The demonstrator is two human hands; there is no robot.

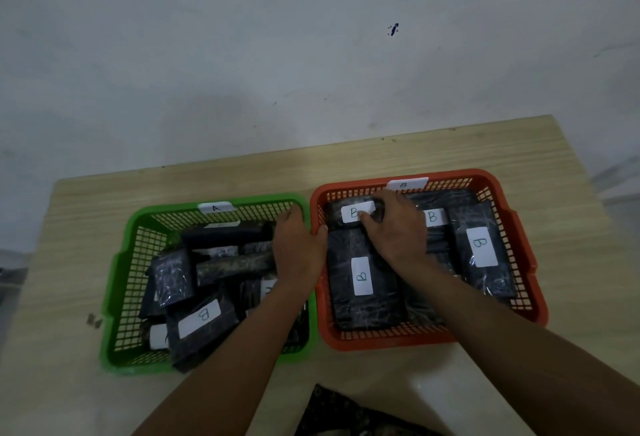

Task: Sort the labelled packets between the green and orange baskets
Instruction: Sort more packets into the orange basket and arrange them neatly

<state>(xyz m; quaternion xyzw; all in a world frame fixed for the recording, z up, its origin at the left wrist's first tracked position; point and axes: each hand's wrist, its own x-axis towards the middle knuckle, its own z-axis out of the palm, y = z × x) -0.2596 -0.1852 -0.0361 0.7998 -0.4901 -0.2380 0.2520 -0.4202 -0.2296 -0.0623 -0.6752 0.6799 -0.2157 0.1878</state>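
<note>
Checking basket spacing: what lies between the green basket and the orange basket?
In the head view, only the left hand lies there, resting across the adjoining rims of the green basket and orange basket; no packet.

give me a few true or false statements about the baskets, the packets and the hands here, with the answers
1. The orange basket carries a tag marked B on its far rim. True.
2. The green basket stands to the right of the orange one. False: it stands to its left, tagged A.
3. The right hand is on a B-labelled packet at the far left corner of the orange basket. True.
4. The left hand rests flat on the bare table. False: it is at the edge where the two baskets meet.
5. A packet labelled B lies in the green basket. True.
</note>
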